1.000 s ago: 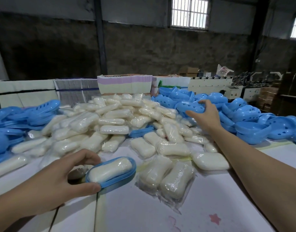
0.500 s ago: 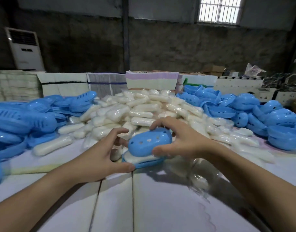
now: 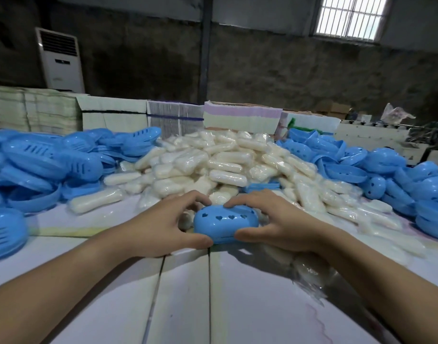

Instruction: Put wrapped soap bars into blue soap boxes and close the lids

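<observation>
At the near edge of the soap heap, on the white table (image 3: 250, 306), sits one blue box (image 3: 225, 223) with its lid down, a row of small heart cut-outs showing along the top. Both hands are on it. Left hand (image 3: 160, 227): thumb tip against the box's near left edge, fingers curled over the far left corner, pinching that end. Right hand (image 3: 280, 227): thumb pressed to the near right edge, fingers arched over the lid's far side, gripping that end. Thumbs nearly meet at the front seam. Whether the lid is fully snapped cannot be told; a thin line shows along the front. No soap visible inside.

Just behind the box: large pile of wrapped soap bars (image 3: 213, 165), white, in clear film, spilling toward the right under the right forearm. One bar (image 3: 96, 199) lies apart at the pile's left foot.

Left of pile: heap of blue slotted trays (image 3: 39, 160), one more at the far left edge of the table. Right of pile: heap of blue lids (image 3: 386, 165) with heart holes.

Behind: stacked flat cartons (image 3: 113, 112), a standing air conditioner (image 3: 60, 60), a barred window (image 3: 349, 16) high on a dark wall.
</observation>
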### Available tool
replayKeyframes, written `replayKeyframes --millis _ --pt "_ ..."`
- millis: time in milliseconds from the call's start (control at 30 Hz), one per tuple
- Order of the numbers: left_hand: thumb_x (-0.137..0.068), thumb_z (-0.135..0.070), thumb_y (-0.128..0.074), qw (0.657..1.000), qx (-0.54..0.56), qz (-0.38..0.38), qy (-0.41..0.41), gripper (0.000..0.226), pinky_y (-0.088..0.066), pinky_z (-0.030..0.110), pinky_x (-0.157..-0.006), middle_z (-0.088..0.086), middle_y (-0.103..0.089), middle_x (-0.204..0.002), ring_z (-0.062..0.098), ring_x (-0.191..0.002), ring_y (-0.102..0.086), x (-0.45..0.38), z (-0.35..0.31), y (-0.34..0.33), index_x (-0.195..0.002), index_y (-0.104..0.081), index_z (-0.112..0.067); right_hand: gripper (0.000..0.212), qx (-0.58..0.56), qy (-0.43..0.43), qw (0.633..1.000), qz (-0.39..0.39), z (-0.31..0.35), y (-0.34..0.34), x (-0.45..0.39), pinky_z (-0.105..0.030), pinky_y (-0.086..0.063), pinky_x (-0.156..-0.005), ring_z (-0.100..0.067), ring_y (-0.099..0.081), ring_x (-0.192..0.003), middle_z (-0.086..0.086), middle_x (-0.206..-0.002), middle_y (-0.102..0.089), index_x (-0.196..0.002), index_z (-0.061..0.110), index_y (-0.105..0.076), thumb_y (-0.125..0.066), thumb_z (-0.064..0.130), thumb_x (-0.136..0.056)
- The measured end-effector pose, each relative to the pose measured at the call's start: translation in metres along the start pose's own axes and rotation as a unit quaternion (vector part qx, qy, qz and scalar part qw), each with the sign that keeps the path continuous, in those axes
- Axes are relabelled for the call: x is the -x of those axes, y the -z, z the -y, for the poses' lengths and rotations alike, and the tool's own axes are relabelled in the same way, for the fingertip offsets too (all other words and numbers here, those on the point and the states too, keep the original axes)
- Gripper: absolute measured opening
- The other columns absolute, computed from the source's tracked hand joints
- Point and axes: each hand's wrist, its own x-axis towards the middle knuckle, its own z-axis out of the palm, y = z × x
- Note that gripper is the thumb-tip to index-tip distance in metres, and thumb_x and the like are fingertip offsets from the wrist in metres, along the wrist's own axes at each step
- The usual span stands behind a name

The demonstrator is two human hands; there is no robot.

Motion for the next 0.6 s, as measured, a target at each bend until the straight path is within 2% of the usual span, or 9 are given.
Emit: replayKeyframes --millis 100,267,333,500,600 --pt "-0.061 -0.066 -0.070 1.000 -0.013 -0.002 -0.005 0.061 -0.048 0.033 -0.100 -0.025 -0.059 -0.120 -0.004 -0.116 -0.051 -0.0001 0.0002 0.0005 -0.117 -0.051 -0.055 0.050 0.014 0.001 1.000 0.003 0.0013 -0.0001 0.0005 -0.028 -0.034 -0.104 -0.005 -0.042 -0.119 0.015 -0.132 -0.053 -0.131 0.049 -0.049 -0.068 0.052 -0.085" --pt "-0.062 -0.060 -0.073 0.998 -0.049 -0.003 -0.031 0.065 -0.039 0.017 -0.094 -0.026 -0.054 -0.122 -0.007 -0.121 -0.041 0.0031 -0.0005 0.0006 -0.121 -0.047 -0.057 0.063 0.060 0.005 0.998 0.003 0.0025 -0.0021 0.0014 -0.025 -0.033 -0.101 -0.005 -0.038 -0.115 0.019 -0.129 -0.051 -0.133 0.049 -0.045 -0.075 0.050 -0.077" --pt "-0.062 -0.066 -0.068 0.997 -0.071 -0.017 -0.035 0.063 -0.042 0.020 -0.094 -0.024 -0.056 -0.121 -0.004 -0.118 -0.044 0.0023 -0.0008 0.0011 -0.121 -0.050 -0.054 0.067 0.069 0.007 0.998 -0.008 0.0047 -0.0031 0.0010 -0.023 -0.032 -0.099 -0.006 -0.038 -0.115 0.020 -0.127 -0.051 -0.133 0.046 -0.046 -0.077 0.049 -0.074" --pt "-0.068 -0.080 -0.047 0.996 -0.087 -0.019 -0.010 0.061 -0.043 0.027 -0.103 -0.021 -0.055 -0.124 -0.003 -0.117 -0.048 0.0006 -0.0001 0.0019 -0.124 -0.049 -0.055 0.049 0.094 0.023 0.991 -0.093 0.0078 -0.0035 -0.0005 -0.031 -0.039 -0.095 -0.011 -0.046 -0.106 0.017 -0.113 -0.059 -0.119 0.034 -0.058 -0.077 0.040 -0.073" --pt "-0.070 -0.077 -0.056 0.996 -0.084 -0.028 -0.025 0.059 -0.044 0.027 -0.098 -0.024 -0.054 -0.121 -0.004 -0.116 -0.046 0.0007 -0.0015 0.0008 -0.124 -0.047 -0.056 0.045 0.111 0.021 0.987 -0.118 0.0071 -0.0029 -0.0006 -0.032 -0.040 -0.092 -0.008 -0.045 -0.101 0.019 -0.107 -0.061 -0.114 0.034 -0.062 -0.075 0.042 -0.071"
